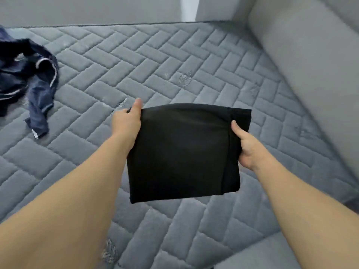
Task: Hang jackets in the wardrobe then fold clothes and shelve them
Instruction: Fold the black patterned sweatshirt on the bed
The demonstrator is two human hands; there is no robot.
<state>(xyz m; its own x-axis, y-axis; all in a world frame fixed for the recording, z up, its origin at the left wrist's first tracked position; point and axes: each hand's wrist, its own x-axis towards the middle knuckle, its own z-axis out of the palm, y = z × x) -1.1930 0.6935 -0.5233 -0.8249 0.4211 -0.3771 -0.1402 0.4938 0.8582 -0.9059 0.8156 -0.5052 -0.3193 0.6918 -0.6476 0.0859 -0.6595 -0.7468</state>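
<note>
A grey quilted mattress (147,61) with a brick-like stitch pattern fills the view, bounded by grey padded walls (310,65) from 12 to 3 o'clock. A crumpled navy garment (29,78) with white trim lies at 10 o'clock. At centre, a black garment (182,150) folded into 1 neat rectangle sits between 2 hands: the left hand (126,123) grips its 9 o'clock edge, the right hand (245,146) pinches its 3 o'clock edge.

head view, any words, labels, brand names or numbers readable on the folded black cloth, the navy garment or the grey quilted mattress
None can be read.
Folded black cloth: plain, no print or label showing.
Crumpled navy garment with white piping: stripes only, no text.
Grey quilted mattress: small stitched leaf-like motifs, no letters.
</note>
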